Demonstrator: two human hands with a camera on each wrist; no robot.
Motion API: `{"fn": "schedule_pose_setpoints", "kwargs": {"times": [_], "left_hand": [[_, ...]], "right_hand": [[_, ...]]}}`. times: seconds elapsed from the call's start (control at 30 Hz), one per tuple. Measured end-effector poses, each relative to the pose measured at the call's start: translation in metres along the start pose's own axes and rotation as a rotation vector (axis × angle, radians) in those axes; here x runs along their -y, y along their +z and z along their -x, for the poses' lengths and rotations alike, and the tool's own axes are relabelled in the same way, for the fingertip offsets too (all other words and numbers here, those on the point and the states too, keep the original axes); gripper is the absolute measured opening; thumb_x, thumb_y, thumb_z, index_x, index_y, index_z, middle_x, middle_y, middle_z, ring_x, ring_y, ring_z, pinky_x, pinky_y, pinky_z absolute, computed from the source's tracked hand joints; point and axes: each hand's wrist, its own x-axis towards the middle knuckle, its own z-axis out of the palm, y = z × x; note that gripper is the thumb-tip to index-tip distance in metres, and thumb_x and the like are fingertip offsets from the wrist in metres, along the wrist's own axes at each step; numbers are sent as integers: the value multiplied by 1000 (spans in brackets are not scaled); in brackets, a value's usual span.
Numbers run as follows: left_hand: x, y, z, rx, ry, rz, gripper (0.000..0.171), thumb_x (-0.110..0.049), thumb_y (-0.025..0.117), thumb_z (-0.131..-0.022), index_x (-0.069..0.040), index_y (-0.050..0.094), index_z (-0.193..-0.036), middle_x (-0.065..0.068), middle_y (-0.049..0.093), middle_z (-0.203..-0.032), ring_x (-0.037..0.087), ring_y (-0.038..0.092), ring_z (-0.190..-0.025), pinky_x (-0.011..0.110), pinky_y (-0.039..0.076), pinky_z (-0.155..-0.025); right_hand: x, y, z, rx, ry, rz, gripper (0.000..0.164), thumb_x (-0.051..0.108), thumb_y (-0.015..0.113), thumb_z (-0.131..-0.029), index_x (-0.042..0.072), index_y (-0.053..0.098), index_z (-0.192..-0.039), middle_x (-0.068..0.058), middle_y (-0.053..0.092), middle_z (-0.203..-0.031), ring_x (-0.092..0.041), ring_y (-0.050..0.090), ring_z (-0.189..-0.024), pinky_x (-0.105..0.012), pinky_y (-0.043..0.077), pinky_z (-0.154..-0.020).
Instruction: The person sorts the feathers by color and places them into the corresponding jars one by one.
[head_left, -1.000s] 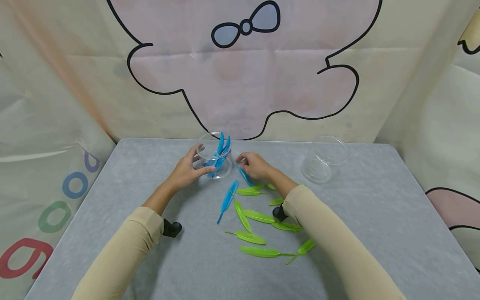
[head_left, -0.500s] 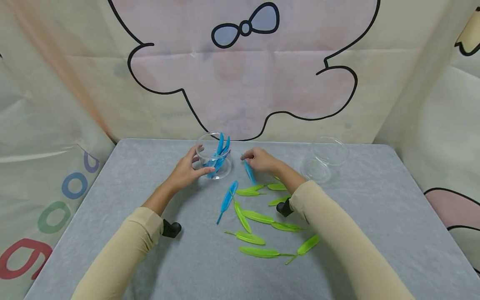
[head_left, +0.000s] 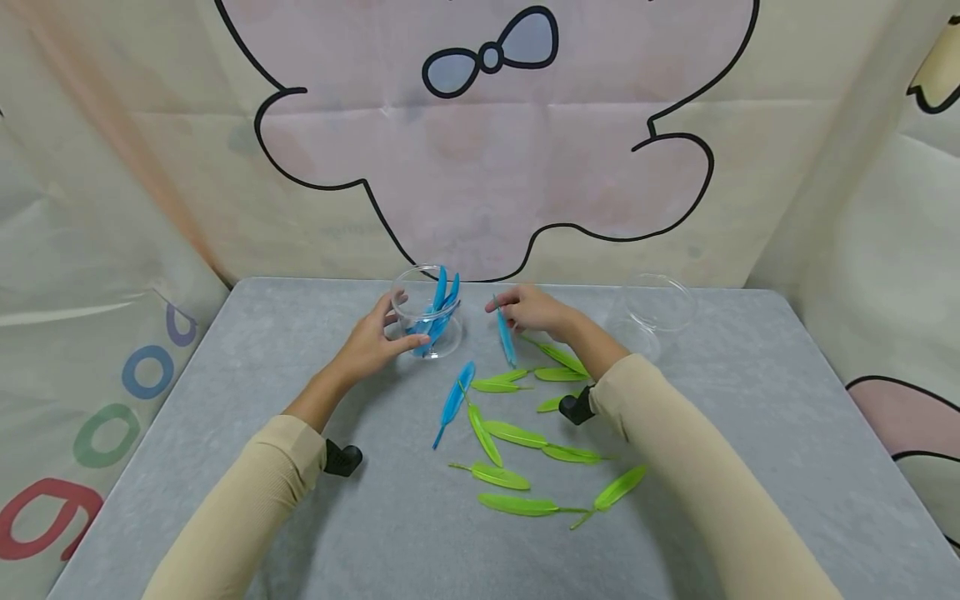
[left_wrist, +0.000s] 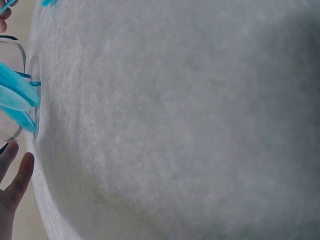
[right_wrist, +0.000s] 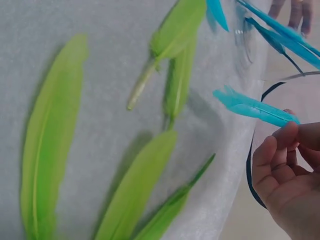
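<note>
My left hand [head_left: 371,340] holds a clear plastic cup [head_left: 450,340] near the table's back edge, thumb across the front and fingers on its left side. Several blue feathers [head_left: 441,307] stand leaning in the cup, their tops above the rim. To the right of it, my right hand [head_left: 534,308] pinches another blue feather [head_left: 505,335] by one end between thumb and fingers. In the right wrist view the held feather [right_wrist: 252,107] points away from the fingertips, its broad part outward. One more blue feather [head_left: 453,397] lies on the table in front of the cup.
Several green feathers [head_left: 501,476] lie scattered over the middle of the grey table [head_left: 405,525], some under the right forearm. A second clear container [head_left: 662,302] stands at the back right, partly behind the right arm. A printed cloth backdrop [head_left: 480,167] rises behind the table.
My right hand has lifted the blue feather and moved slightly back and to the right with it, uncovering more green feathers. The left hand and cup have stayed put.
</note>
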Motion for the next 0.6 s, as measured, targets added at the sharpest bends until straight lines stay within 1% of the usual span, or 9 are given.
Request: {"fn": "schedule_pose_setpoints", "kwargs": {"times": [0.1,0.17,0.27,0.33,0.4,0.47,0.53,0.6], "left_hand": [[-1,-1,1,3,-4,-1,96,-47,75,-87,-15,19,-158,8,32,-160,38,39,-140,58,41,-105],[-1,-1,1,6,-5,1,96,-46,75,-87,-15,19,-158,9,31,-160,39,38,-141,58,40,-105],[-1,-1,0,9,1,3,96,-45,75,-88,-13,19,-158,10,31,-160,40,37,-141,59,40,-105],[-2,-2,0,10,2,4,96,-45,75,-88,-13,19,-158,10,31,-160,40,37,-141,59,40,-105],[-2,-2,0,12,6,6,96,-45,75,-87,-13,19,-158,10,31,-160,40,38,-141,59,40,-105],[-2,-2,0,11,8,7,96,-44,75,-87,-13,18,-158,10,31,-160,40,38,-141,59,40,-105],[-2,-3,0,12,13,8,96,-44,75,-88,-14,18,-158,10,31,-160,40,38,-141,59,40,-105],[-2,-3,0,11,15,11,95,-44,75,-88,-14,18,-158,11,31,-160,40,38,-140,59,40,-104]], "right_hand": [[3,-3,1,-6,-8,-26,37,4,38,-103,-5,59,-133,-14,59,-90,-24,49,-81,-46,47,-84],[6,-6,3,-15,-18,-40,36,3,38,-103,-6,59,-132,-14,58,-90,-24,48,-80,-47,46,-84],[11,-11,5,-25,-35,-58,34,3,39,-104,-5,61,-128,-17,62,-108,-25,49,-83,-49,45,-85],[15,-14,6,-37,-43,-72,32,3,39,-104,-4,62,-124,-15,61,-123,-26,50,-85,-48,46,-86],[18,-18,7,-48,-53,-74,31,4,39,-104,-3,63,-122,-12,61,-126,-27,49,-87,-45,46,-85],[22,-21,8,-58,-58,-72,31,6,40,-105,-2,63,-123,-11,60,-111,-27,48,-86,-41,45,-82],[26,-24,9,-68,-66,-72,31,8,40,-106,-1,63,-126,-8,56,-100,-27,48,-87,-38,46,-81],[30,-26,10,-78,-77,-76,32,9,40,-107,-2,61,-129,-7,52,-95,-26,47,-86,-37,45,-81]]}}
